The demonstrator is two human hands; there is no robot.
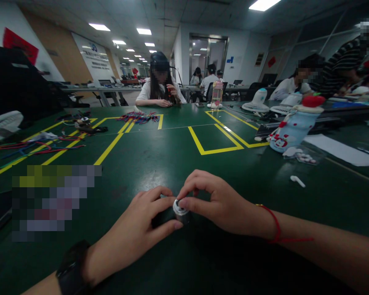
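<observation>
From my remote view, the small silver metal cylinder (181, 214) stands upright on the dark green table (160, 159), between my two hands. It is at the fingertips of my left hand (144, 219), whose thumb and index finger bracket its near side. My right hand (223, 200) brings thumb and index finger together at its top, pinching at the rim; those fingertips hide part of the top, so I cannot tell what exactly they grip. Nothing stands between the hands and my view. Beyond my right hand, to the right, I count one white plastic earbud (297, 181), one light-blue bottle with a red top (295, 129) and one white sheet of paper (341, 149); farther off are two white fans (258, 101). Well beyond my left hand lie red and blue wires (140, 117), too tangled to count, and one person (160, 84) sits across the table.
</observation>
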